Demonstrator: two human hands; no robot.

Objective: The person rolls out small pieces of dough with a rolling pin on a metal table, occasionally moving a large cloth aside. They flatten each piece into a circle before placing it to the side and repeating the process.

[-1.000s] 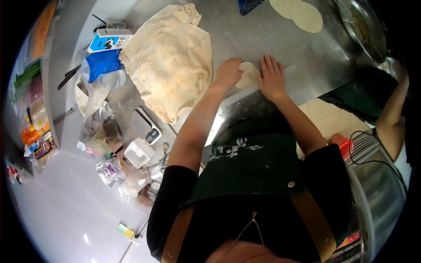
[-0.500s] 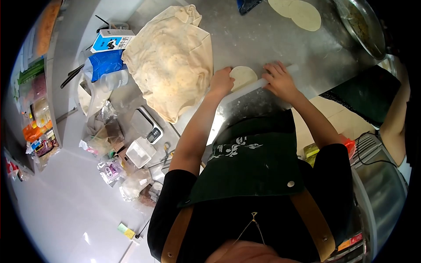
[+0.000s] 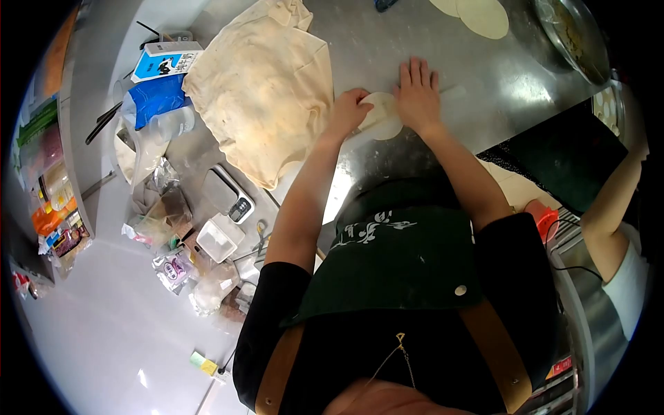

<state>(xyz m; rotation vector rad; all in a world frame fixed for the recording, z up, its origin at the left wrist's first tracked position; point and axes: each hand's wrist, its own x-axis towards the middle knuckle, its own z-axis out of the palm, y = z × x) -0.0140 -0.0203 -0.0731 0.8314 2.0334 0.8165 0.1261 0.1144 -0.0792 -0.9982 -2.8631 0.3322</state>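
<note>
A thin round dough wrapper (image 3: 389, 124) lies on the steel worktop, draped over part of a white rolling pin (image 3: 451, 95). My left hand (image 3: 346, 114) is closed on the wrapper's left edge, thumb and fingers pinching it. My right hand (image 3: 419, 100) lies flat over the rolling pin, its fingers stretched forward past it, right beside the wrapper. Left of my left hand, a large cream cloth (image 3: 266, 97) covers a bulky heap; what is under it is hidden.
Finished dough rounds (image 3: 484, 17) lie at the top, near a metal bowl of filling (image 3: 570, 41). A milk carton (image 3: 166, 62), a kitchen scale (image 3: 232, 195) and a white plastic box (image 3: 220, 237) stand to the left. Another person's arm (image 3: 609, 207) reaches in at the right.
My right hand has slid forward along with the rolling pin, fingers now straightened. The wrapper now lies over the pin instead of beyond it, with my left hand at its edge.
</note>
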